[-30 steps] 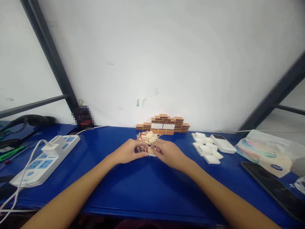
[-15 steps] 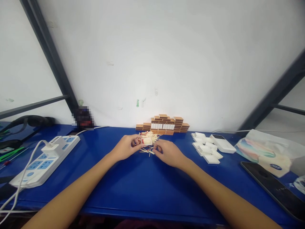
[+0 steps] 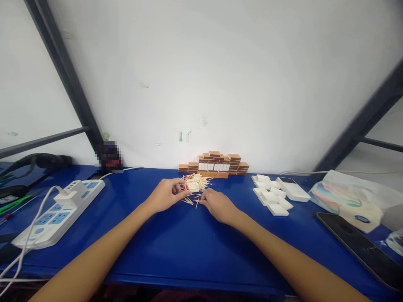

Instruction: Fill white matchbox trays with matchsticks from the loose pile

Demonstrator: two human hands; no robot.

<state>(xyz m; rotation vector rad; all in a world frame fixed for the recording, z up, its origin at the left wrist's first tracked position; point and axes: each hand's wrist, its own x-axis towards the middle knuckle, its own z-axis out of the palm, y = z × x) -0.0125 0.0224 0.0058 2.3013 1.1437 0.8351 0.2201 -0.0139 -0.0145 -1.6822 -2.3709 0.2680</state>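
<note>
My left hand (image 3: 165,194) grips a small white matchbox tray (image 3: 197,187) by its side, tilted, with red-headed matches lying in it. Behind and under the tray is a pile of loose matches (image 3: 203,179) on the blue table. My right hand (image 3: 219,205) is just right of the tray, low over the table, thumb and forefinger pinched at a match (image 3: 196,201). A few stray matches (image 3: 188,201) lie in front of the tray, left of those fingertips.
Brown matchboxes (image 3: 234,165) are stacked against the wall, with white trays standing among them. White empty trays (image 3: 273,196) and a white device (image 3: 293,189) lie to the right, near a black phone (image 3: 355,247) and tissue pack (image 3: 338,195). A power strip (image 3: 59,216) lies left.
The tray has tipped so its inside with the matches shows more. My right hand has moved slightly left and down, its fingertips now at the stray matches.
</note>
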